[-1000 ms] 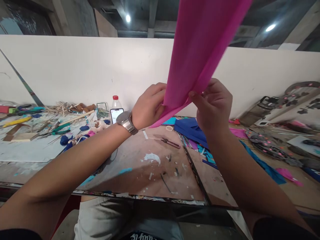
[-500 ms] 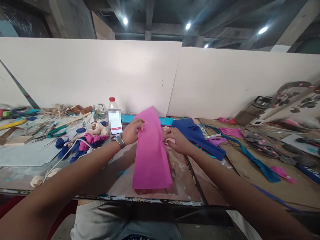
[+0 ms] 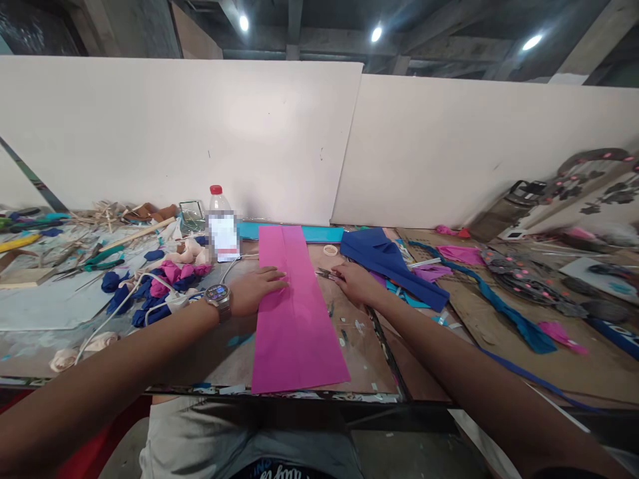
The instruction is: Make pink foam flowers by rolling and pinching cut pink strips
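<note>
1 long, smooth pink cloth strip [image 3: 301, 336] is laid flat on tbl. [image 3: 367, 366], touched by spread L hand [image 3: 255, 291]. 1 pr. metal snips [image 3: 326, 273] is part-covered by R hand [image 3: 357, 284]; grip can't be told.

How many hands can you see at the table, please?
2: the bare left hand lies on the long, flat magenta sheet, and the bare right hand is at the small metal-tipped snips. No others show.

One left hand [image 3: 259, 291] and one right hand [image 3: 355, 283], with one wristwatch [image 3: 218, 299] and one long pink sheet [image 3: 299, 332]. One phone [image 3: 224, 241], one red-capped bottle [image 3: 216, 197], one pair of snips [image 3: 325, 273], one pale ring [image 3: 330, 254] and one dark drinking bottle [image 3: 506, 214]. Three lit ceiling lights [image 3: 376, 34].
</note>
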The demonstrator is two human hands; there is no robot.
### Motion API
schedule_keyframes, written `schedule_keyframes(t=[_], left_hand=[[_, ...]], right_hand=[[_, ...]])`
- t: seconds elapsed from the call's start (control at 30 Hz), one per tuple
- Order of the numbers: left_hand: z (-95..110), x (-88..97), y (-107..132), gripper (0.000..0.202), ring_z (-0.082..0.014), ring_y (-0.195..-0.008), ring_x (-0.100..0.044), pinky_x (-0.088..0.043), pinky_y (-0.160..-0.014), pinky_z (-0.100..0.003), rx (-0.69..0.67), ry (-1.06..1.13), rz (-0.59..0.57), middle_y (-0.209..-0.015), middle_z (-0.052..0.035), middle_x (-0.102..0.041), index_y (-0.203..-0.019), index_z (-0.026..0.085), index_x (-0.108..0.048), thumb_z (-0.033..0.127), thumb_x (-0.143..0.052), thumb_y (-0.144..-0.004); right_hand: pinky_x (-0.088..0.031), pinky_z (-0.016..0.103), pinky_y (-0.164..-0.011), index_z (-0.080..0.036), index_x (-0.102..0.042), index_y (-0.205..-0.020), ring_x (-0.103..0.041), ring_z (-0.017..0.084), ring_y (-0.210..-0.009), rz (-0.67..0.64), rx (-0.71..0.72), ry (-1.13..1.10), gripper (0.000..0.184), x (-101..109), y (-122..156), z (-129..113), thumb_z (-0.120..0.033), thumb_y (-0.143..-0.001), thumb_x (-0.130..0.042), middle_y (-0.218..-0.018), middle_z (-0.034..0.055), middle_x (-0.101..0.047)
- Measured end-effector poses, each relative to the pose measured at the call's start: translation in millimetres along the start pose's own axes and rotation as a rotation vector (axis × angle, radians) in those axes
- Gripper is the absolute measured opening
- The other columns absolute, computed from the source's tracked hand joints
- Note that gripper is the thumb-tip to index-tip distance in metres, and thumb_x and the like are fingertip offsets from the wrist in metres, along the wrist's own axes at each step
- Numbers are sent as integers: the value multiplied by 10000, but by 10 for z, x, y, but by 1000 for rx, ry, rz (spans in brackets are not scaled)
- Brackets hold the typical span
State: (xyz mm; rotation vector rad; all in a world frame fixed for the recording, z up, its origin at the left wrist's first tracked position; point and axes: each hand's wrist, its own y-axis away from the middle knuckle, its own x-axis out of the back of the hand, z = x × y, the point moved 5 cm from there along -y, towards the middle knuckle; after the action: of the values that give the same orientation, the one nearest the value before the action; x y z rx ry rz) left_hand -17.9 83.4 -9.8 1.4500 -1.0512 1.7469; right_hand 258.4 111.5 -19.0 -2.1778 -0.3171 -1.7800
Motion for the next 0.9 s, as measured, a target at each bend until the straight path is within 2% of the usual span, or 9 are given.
schedule_keyframes(t=[0.07,0.23,0.4,0.5,0.53,0.63,0.7,0.77,0.9], left_hand=[[95,24,128,603,-323,-1436,-455,-372,-1208,-514,2,-33,-46,-1508,-133,-547,-1442,205,-562,112,-594,-847],[400,87,477,718,-267,-1481,-403,-378,-1207,-461,32,-71,-31,-1552,-69,-512,-1486,262,-509,17,-527,-812],[797,122,705,601,-313,-1424,-463,-437,-1093,-486,130,-90,-36,-1562,-82,-497,-1474,271,-505,186,-577,-883],[1033,91,744,676,-348,-1420,-458,-407,-1088,-533,127,-102,-35,-1567,-97,-491,-1506,260,-461,226,-624,-850],[1111,68,745,707,-352,-1419,-457,-397,-1098,-536,106,-90,-40,-1572,-99,-485,-1512,256,-451,247,-652,-835],[1303,29,731,659,-330,-1367,-508,-433,-1062,-501,81,-69,-8,-1523,-100,-541,-1501,251,-459,288,-649,-871],[1386,20,728,564,-310,-1337,-534,-462,-1025,-473,111,-66,22,-1497,-88,-569,-1471,254,-490,258,-592,-917],[1435,18,744,497,-291,-1295,-563,-485,-991,-448,160,-63,63,-1461,-87,-600,-1427,248,-533,201,-547,-932],[1427,-22,808,562,-313,-1298,-546,-476,-1025,-479,306,-35,124,-1450,-90,-606,-1439,230,-525,177,-585,-883]], right_hand=[[-428,271,-859,-113,-717,-1042,-640,218,-974,-8,-12,-5,180,12,12,13,-198,-930,-604,-1071,151,-729],[-434,275,-785,-144,-745,-980,-653,227,-927,-9,-38,-53,177,53,37,49,-145,-877,-601,-1016,121,-755],[-448,282,-747,-155,-718,-976,-670,214,-850,36,-96,-156,174,138,129,54,-224,-919,-569,-972,107,-769],[-480,270,-714,-168,-649,-1096,-694,199,-822,59,-128,-253,207,206,218,-25,-258,-925,-575,-1002,92,-787],[-484,258,-655,-171,-613,-1117,-685,175,-729,51,-139,-316,214,220,252,-69,-268,-934,-558,-973,83,-794],[-437,235,-489,-193,-513,-1053,-622,128,-535,15,-272,-841,179,213,400,-200,-320,-938,-568,-908,75,-789],[-392,207,-429,-210,-483,-978,-654,138,-544,-28,-291,-1082,244,201,545,-356,-377,-902,-644,-817,43,-764],[-408,205,-421,-213,-484,-943,-665,143,-538,-80,-279,-1308,318,180,735,-544,-414,-859,-715,-779,26,-745],[-492,198,-480,-190,-578,-1051,-687,125,-629,-164,-353,-1667,355,59,1179,-904,-315,-815,-811,-897,52,-751]])
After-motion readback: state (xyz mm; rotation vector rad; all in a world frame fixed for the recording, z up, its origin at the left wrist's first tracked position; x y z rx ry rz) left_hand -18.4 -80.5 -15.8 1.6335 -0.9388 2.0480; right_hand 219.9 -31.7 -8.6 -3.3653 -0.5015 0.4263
